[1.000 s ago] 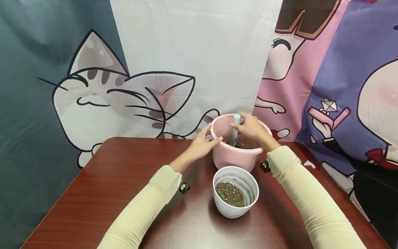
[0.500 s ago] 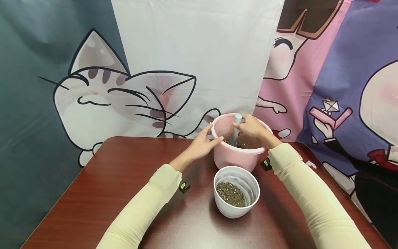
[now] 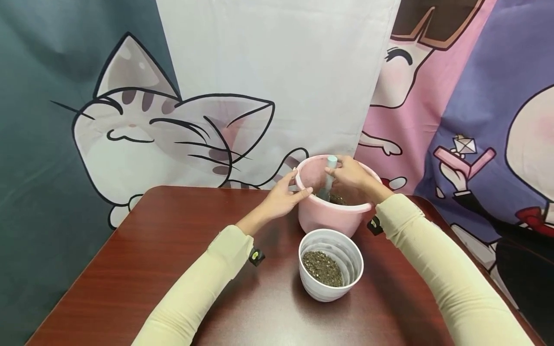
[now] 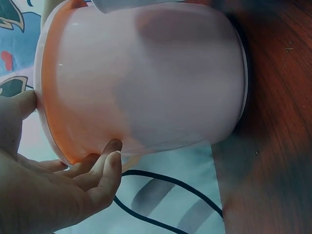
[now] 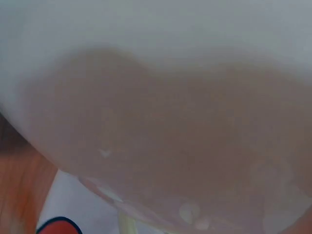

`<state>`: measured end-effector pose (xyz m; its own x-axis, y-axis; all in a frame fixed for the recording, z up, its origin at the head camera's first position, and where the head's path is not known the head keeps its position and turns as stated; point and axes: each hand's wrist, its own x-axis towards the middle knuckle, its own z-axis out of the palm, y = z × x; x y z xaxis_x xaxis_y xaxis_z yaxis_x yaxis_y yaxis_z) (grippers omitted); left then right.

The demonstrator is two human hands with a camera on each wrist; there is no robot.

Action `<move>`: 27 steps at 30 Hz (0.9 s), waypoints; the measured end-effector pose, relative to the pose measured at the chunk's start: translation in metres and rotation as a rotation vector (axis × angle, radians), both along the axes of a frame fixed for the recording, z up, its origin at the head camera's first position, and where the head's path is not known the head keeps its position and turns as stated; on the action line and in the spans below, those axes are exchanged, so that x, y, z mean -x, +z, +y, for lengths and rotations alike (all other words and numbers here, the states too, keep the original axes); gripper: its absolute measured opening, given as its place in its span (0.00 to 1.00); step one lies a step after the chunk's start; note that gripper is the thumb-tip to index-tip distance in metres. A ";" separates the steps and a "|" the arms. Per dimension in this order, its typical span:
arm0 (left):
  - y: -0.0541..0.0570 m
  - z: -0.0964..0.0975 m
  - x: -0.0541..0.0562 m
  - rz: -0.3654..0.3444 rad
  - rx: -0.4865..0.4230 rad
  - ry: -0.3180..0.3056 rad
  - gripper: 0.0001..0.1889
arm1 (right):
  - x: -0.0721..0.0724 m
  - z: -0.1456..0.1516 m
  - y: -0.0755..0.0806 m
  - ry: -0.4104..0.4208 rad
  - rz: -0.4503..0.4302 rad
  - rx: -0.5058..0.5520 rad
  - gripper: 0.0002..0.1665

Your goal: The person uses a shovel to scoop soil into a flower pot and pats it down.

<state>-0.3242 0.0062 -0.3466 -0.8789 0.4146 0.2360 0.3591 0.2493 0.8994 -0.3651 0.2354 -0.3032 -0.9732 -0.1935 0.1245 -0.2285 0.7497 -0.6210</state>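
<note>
A pink bucket point(image 3: 326, 218) stands at the back of the table with dark soil point(image 3: 338, 199) low inside. My left hand point(image 3: 279, 198) grips its left rim, the thumb at the rim and the fingers against the outer wall, as the left wrist view also shows. Inside the bucket my right hand point(image 3: 351, 174) holds a small trowel by its pale blue-green handle point(image 3: 331, 166). The trowel's grey blade point(image 3: 323, 193) points down into the soil, its tip hidden. In front stands a ribbed white pot point(image 3: 322, 291), partly filled with soil point(image 3: 322, 268). The right wrist view shows only the bucket wall point(image 5: 161, 122) up close.
The reddish-brown wooden table point(image 3: 173, 259) extends left of the bucket and in front of it. Behind it hangs a cartoon-printed cloth backdrop point(image 3: 259, 57). A few tiny specks lie on the tabletop in the left wrist view.
The head view has shifted slightly. Both hands stay almost where they were, with the trowel still in the bucket's soil. A white scrap at the table's right is now hidden by the right sleeve.
</note>
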 end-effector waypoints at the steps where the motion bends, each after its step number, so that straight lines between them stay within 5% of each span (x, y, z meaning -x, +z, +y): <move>1: 0.000 0.000 0.000 0.002 -0.003 0.000 0.40 | 0.000 -0.001 0.000 0.007 -0.005 0.010 0.22; 13: -0.001 0.000 0.002 0.039 0.007 -0.008 0.39 | -0.003 -0.004 -0.001 0.033 -0.092 0.166 0.23; 27: -0.002 0.000 0.002 0.038 -0.016 -0.017 0.38 | -0.006 0.002 0.000 0.092 -0.315 0.514 0.23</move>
